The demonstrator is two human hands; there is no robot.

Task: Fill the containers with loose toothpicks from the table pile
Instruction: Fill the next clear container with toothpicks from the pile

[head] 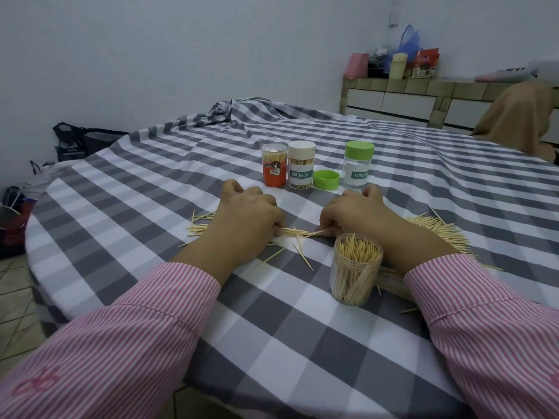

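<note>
My left hand [246,211] and my right hand [357,211] lie knuckles-up on the checked tablecloth, fingers curled, each pinching one end of a small bundle of toothpicks [298,232] that lies between them. An open clear container [356,272], packed with upright toothpicks, stands just in front of my right wrist. The loose toothpick pile [438,231] spreads to the right, partly hidden under my right forearm. More strays [199,225] lie left of my left hand.
Behind my hands stand an orange-labelled container [274,164], a white-lidded toothpick container [301,164], a loose green lid [326,179] and a green-capped container [357,164]. The table's round edge [30,225] drops off at the left. A tiled cabinet [423,101] stands at the back right.
</note>
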